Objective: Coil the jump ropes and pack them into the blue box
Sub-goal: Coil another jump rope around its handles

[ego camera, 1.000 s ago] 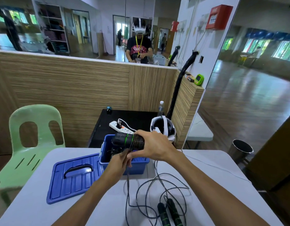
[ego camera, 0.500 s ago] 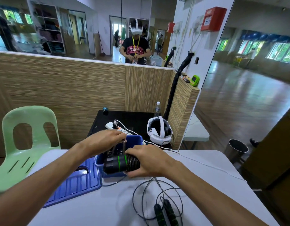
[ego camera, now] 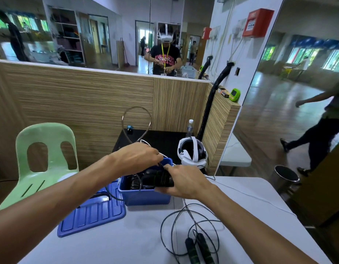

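Over the open blue box (ego camera: 145, 197), the right hand (ego camera: 183, 184) grips paired black rope handles (ego camera: 163, 179). The left hand (ego camera: 137, 157) pinches their cord (ego camera: 136, 119), which loops upward. Another jump rope (ego camera: 193, 235) lies uncoiled below the right hand.

Blue box (ego camera: 145, 197) mouth is pretty crowded: coiled ropes inside, both hands over it. Lid (ego camera: 92, 216) lies just left of it, and a loose jump rope (ego camera: 193, 235) sprawls on the worktop (ego camera: 126, 244) in front. Bare worktop front-left and far right.
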Tool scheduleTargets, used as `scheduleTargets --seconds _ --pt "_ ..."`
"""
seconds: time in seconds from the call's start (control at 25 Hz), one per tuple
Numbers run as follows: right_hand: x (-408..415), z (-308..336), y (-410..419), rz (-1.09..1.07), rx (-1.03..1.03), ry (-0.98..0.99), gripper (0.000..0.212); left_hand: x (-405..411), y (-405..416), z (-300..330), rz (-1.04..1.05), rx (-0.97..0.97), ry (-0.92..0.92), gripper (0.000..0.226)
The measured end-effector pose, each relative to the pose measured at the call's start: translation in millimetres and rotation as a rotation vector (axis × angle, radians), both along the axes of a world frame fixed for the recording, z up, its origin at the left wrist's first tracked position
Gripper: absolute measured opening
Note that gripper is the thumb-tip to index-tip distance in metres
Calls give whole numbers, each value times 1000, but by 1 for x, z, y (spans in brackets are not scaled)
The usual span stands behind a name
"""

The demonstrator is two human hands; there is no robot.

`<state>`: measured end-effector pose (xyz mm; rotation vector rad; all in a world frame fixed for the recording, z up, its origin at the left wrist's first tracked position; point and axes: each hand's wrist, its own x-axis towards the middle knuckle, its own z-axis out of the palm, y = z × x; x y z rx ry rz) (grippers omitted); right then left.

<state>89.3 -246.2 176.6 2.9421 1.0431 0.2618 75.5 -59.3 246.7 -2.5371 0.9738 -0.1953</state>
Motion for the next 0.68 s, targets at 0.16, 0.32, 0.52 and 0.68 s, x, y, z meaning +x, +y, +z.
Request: scheduleTargets --seconds 0.16,0.32,0.52,0.68 --pt "11 13 -2 -75 54 -18 60 -12 -5 -15 -25 -226 -124 8" --pt "22 22 -2 -170 158 -77 62 -31 -23 -47 202 -503 -221 31" --pt "25 22 1 -236 170 -153 72 -42 -39 -77 454 -1323 -12 11" --pt "26 21 7 -231 104 -178 74 -34 -44 -71 620 -1784 548 40"
